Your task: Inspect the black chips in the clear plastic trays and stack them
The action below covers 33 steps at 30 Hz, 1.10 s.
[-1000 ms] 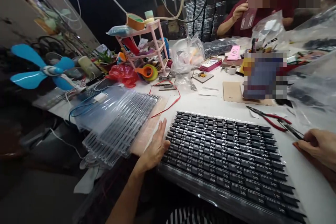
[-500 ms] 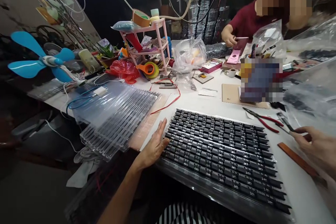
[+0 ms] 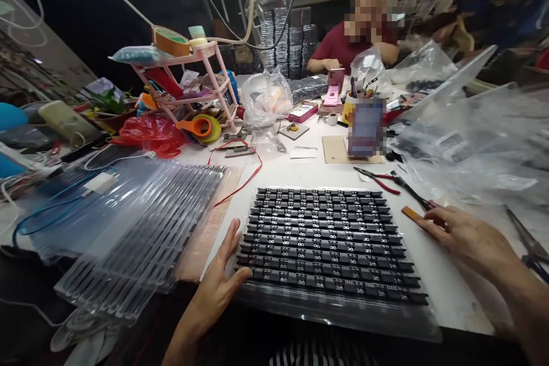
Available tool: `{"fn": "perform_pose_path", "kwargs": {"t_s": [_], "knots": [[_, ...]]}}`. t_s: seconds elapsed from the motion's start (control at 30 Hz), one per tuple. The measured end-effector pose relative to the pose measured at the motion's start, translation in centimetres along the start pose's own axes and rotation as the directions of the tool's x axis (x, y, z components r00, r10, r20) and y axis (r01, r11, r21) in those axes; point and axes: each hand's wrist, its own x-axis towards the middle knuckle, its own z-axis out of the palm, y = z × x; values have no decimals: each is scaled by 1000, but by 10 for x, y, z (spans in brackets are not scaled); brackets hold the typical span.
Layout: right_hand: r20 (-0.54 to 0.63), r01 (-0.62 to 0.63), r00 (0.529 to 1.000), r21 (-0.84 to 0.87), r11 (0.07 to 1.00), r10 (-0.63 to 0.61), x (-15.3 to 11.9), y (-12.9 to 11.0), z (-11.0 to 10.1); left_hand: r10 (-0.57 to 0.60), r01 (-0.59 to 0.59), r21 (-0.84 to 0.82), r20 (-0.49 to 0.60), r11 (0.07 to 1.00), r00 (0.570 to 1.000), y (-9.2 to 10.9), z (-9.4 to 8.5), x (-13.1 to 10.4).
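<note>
A clear plastic tray (image 3: 295, 300) lies before me, filled with rows of small black parts with white markings and pin-like lines (image 3: 319, 240). My left hand (image 3: 221, 277) rests open at its left edge, fingers stretched along the side and thumb by the near corner. Right of the tray, a narrow brown wooden strip (image 3: 412, 214) lies on the table. The fingers of my right hand (image 3: 461, 231) are closed around it, hiding its rear part. Just beyond that hand is a dark slender tool (image 3: 409, 187), beside pliers with red handles (image 3: 388, 183).
Stacked clear trays (image 3: 146, 229) lie at left, near a pink rack (image 3: 210, 80) and red bag (image 3: 150, 134). A phone (image 3: 366, 128) stands behind the tray. Scissors (image 3: 529, 240) and plastic bags (image 3: 467, 131) are at right. Across the table sits a person (image 3: 332, 43).
My view has turned right, shifting the scene leftward. My right hand has moved from beside the dark tool onto the wooden strip. My left hand stays at the tray's left edge, nearer its front corner.
</note>
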Motion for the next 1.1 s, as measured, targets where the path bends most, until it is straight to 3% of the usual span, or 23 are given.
{"fn": "perform_pose_path", "kwargs": {"t_s": [0.2,0.33,0.4,0.5,0.57,0.73,0.93,1.1], "knots": [[-31,-156,986,174,972,164,-42,9,9,-5,5,16,7,1000,1000,-5,2,-6],[-100,-218,961,302,928,258,-60,-6,7,-40,39,116,11,993,999,-5,4,-11],[-86,-216,953,478,852,289,-67,-23,9,-44,43,160,5,986,999,-6,4,-12],[-11,-151,969,768,622,249,-76,-49,16,-28,32,193,-22,981,999,-10,4,-13],[18,-143,970,851,506,244,-81,-61,22,-20,26,191,-32,981,999,-12,4,-14],[31,-147,961,899,411,276,-80,-66,27,3,3,155,-37,988,999,-14,5,-10],[74,-152,977,902,405,201,-58,-77,28,34,-29,111,-39,993,999,-14,-6,17],[8,-59,996,798,600,88,-45,-68,18,36,-51,253,61,966,997,-1,-17,24]]}}
